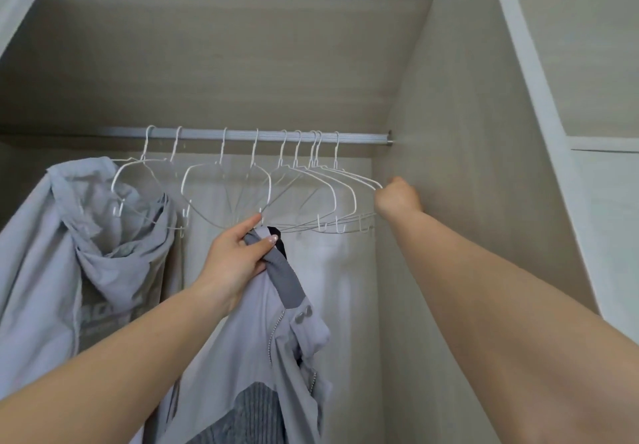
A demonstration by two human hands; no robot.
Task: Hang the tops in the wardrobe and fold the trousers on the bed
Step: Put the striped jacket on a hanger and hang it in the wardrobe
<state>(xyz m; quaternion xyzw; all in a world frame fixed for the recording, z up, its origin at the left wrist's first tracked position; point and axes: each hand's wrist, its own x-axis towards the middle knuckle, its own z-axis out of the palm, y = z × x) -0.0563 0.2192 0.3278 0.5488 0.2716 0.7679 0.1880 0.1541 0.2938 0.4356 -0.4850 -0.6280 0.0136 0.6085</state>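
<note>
Left hand (238, 257) grips the dark grey collar of a pale lilac zip-up jacket (276, 350), fingers and thumb curled round the fabric; jacket hangs from that grip, below the silver ribbed wardrobe rail (359, 137). Right hand (397, 198) is fisted round the outer end of the rightmost white wire hanger (349, 181), just below the rail's right end, near the beige side panel. Row of empty white wire hangers (256, 167) hooked along the rail, bunched toward the right. Pale grey hooded top with printed lettering (79, 236) hangs under the rail's left end.
</note>
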